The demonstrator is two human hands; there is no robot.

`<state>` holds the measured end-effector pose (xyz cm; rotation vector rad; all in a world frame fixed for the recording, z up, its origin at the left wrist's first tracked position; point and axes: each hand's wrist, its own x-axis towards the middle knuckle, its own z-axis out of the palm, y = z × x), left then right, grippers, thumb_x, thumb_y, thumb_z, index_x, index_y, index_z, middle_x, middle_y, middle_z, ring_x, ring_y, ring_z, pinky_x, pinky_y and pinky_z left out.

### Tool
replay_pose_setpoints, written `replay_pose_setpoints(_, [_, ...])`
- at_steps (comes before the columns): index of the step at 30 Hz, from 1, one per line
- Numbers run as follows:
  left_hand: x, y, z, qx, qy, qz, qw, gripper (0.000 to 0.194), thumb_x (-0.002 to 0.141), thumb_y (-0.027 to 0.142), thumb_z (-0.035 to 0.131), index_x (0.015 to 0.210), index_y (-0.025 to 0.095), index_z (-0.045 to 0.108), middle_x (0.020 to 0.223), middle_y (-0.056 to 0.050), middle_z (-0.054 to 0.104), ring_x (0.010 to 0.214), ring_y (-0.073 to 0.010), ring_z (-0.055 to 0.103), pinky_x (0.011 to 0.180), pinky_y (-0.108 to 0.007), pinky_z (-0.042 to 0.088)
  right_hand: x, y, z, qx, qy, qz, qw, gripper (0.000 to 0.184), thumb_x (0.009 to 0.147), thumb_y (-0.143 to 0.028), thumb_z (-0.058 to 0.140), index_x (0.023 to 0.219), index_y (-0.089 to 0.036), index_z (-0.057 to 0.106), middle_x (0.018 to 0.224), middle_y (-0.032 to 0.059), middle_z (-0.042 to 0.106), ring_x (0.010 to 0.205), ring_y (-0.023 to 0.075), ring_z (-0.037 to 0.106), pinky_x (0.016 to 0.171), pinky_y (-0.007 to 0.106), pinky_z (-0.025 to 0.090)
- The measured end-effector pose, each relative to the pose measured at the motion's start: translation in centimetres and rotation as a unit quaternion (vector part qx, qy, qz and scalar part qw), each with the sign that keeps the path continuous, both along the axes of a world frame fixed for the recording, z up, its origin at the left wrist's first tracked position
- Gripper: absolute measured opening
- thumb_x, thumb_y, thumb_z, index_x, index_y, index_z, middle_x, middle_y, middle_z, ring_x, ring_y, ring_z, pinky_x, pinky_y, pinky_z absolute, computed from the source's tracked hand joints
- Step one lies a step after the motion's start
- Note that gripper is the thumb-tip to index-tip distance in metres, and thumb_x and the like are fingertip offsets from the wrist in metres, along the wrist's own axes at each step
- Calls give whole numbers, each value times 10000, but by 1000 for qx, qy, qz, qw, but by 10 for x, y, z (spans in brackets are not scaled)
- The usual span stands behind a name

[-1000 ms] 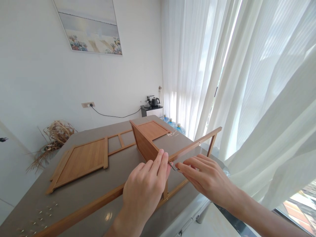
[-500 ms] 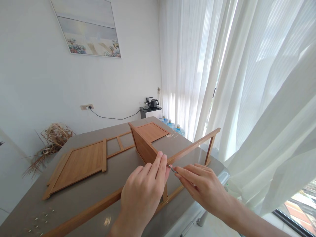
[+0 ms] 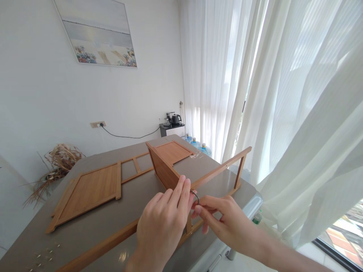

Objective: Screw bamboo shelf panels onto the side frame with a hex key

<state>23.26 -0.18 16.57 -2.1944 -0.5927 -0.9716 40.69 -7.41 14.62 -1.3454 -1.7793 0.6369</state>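
My left hand (image 3: 164, 219) is closed round the corner where an upright wooden panel (image 3: 163, 166) meets a wooden frame (image 3: 219, 169). Its fingers point away from me and hide most of the joint. Between finger and thumb, my right hand (image 3: 228, 221) pinches a bent hex key (image 3: 197, 198). The key's far end meets the frame at a bolt beside my left fingertips; the bolt is only partly visible. One rail of the frame runs toward the lower left, under my left wrist.
Another wooden panel (image 3: 90, 187) lies flat on the grey table (image 3: 136, 206), with a ladder-like frame (image 3: 137, 165) beyond it. A further panel (image 3: 174, 151) lies at the back. Several small screws (image 3: 50, 259) are scattered front left. White curtains (image 3: 215, 75) hang on the right.
My right hand has turned the hex key, whose free end now points downward instead of out to the right. The right fingers have curled in closer; my left hand keeps its hold.
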Motion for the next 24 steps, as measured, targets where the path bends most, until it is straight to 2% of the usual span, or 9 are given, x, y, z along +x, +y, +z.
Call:
replay_pose_setpoints(5, [0,2,-1,-5,3,-6,1000,288,951,215,547,1170,82,678,1199,-128,703,655,-144,632,563,-323,429,-12,2,1,-83,139,41,986,340,1013,-475,432,905,-197,597,678,-9,687,635,153,716,608,230,522])
replay_pose_setpoints(12, [0,4,-2,-13,1,-10,1000,297,950,222,551,1177,76,673,1199,-130,703,663,-147,638,552,-329,428,-17,3,3,-135,254,90,953,427,972,-563,478,917,-156,596,736,26,686,631,159,717,583,226,501])
replay_pose_setpoints(17, [0,4,-3,-12,-1,-7,1000,294,956,225,541,1179,84,671,1200,-133,702,674,-146,649,552,-324,434,-15,3,3,-63,197,76,975,369,938,-497,583,857,-150,681,809,48,702,753,157,676,727,262,531])
replay_pose_setpoints(21, [1,3,-1,-6,-3,-4,1000,284,958,232,547,1170,94,675,1187,-127,709,666,-143,649,547,-319,438,-13,-1,-2,-5,64,39,997,309,995,-399,511,829,-182,654,763,9,661,699,120,601,655,220,477])
replay_pose_setpoints(24, [2,2,2,2,-6,-6,1000,273,956,237,558,1157,100,682,1170,-115,717,645,-137,641,538,-314,430,-5,-3,-7,82,-53,-4,995,294,1020,-324,454,795,-195,592,714,-7,578,642,106,514,607,221,417])
